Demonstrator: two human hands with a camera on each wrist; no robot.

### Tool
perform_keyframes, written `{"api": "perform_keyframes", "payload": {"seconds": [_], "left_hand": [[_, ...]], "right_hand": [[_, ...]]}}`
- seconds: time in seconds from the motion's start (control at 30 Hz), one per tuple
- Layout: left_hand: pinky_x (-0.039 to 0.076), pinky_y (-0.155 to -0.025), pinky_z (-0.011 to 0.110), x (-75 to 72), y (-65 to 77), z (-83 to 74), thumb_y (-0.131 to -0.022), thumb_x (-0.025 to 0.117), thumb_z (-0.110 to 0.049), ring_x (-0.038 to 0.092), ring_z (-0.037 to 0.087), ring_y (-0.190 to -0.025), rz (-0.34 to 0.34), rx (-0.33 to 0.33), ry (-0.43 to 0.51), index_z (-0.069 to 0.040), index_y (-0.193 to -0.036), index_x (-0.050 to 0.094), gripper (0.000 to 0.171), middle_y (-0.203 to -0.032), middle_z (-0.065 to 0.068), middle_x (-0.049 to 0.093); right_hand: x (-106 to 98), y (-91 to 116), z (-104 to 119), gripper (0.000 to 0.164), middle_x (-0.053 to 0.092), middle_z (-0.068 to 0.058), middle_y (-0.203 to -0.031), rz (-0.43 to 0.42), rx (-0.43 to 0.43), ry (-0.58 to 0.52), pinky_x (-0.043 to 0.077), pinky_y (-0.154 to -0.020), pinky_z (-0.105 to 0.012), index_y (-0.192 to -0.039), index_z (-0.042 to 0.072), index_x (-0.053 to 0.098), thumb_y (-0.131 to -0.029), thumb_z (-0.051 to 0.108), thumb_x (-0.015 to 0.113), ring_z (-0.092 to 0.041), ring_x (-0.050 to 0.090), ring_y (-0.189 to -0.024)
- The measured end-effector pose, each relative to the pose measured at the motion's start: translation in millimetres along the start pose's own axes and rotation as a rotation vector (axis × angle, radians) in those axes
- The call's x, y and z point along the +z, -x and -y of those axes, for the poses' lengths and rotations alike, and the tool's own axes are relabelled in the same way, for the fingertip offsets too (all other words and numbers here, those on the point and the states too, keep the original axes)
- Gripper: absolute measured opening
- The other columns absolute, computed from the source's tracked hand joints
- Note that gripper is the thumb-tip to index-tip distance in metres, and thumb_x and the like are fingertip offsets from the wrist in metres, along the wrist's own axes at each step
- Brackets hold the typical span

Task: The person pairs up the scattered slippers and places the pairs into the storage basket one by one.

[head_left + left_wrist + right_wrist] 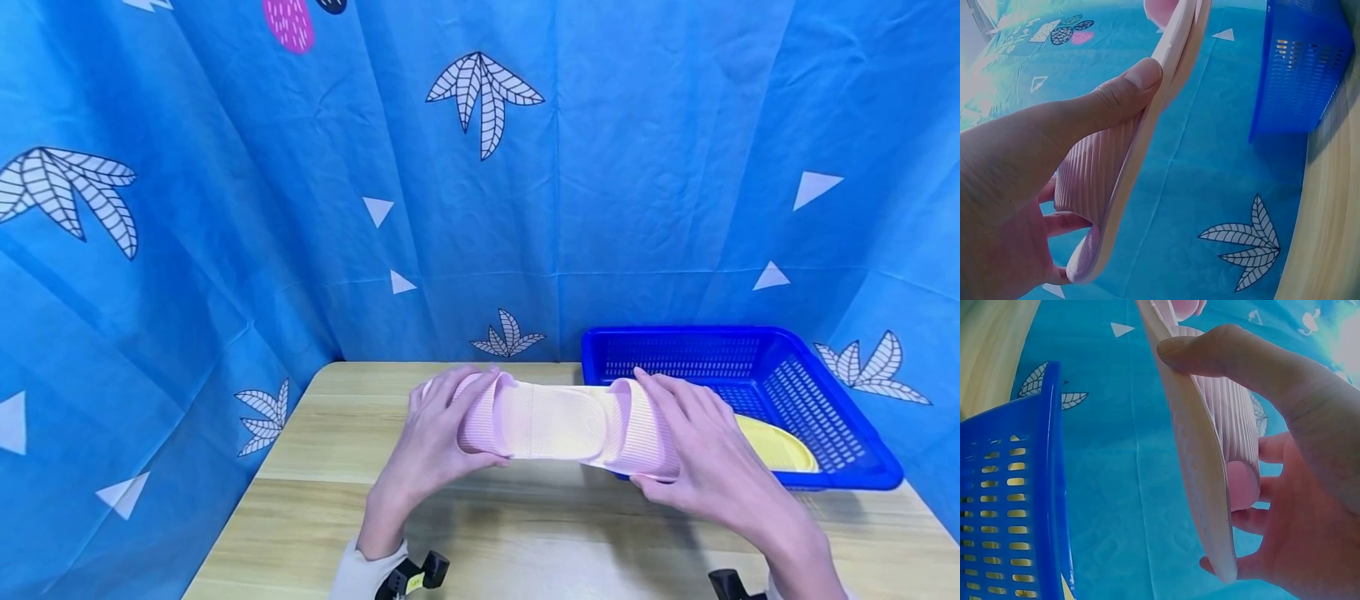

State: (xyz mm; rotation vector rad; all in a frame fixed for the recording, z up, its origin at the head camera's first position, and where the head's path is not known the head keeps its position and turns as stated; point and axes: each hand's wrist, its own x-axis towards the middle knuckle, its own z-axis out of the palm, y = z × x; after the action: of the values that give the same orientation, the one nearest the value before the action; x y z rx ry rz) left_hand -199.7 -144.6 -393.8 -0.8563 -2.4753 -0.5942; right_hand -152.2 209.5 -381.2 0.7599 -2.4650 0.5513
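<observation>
Two pink slippers are held up above the table with their heel ends overlapping: the left slipper (477, 423) and the right slipper (643, 429), their ribbed straps at the outer ends. My left hand (429, 442) grips the left one by its strap end, thumb on the sole's near edge and fingers over the far side. At the other end my right hand (716, 454) grips the right slipper the same way. In the left wrist view the left slipper's sole (1124, 194) is seen edge-on. The right wrist view shows the right slipper's sole (1200, 469) from the side.
A blue perforated plastic basket (847, 392) stands at the table's back right, partly behind my right hand. Inside it lies a yellow slipper (780, 448), partly hidden by that hand. The wooden table (322, 467) meets a blue patterned curtain (637, 167) at the back and sides.
</observation>
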Motion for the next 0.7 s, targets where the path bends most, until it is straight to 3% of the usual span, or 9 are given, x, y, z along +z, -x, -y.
{"api": "perform_keyframes", "payload": {"seconds": [0.7], "left_hand": [[0.035, -0.104, 0.055, 8.5, -0.2, -10.2, -0.058, 0.097, -0.057, 0.044, 0.026, -0.136, 0.011, 0.016, -0.008, -0.03, -0.156, 0.043, 0.115, -0.147, 0.002, 0.052]], "right_hand": [[8.0, -1.9, 5.8, 0.121, 0.054, -0.015, -0.138, 0.024, -0.011, 0.027, 0.036, -0.1, -0.06, -0.159, 0.009, 0.036, -0.057, 0.039, 0.095, -0.034, 0.049, -0.124]]}}
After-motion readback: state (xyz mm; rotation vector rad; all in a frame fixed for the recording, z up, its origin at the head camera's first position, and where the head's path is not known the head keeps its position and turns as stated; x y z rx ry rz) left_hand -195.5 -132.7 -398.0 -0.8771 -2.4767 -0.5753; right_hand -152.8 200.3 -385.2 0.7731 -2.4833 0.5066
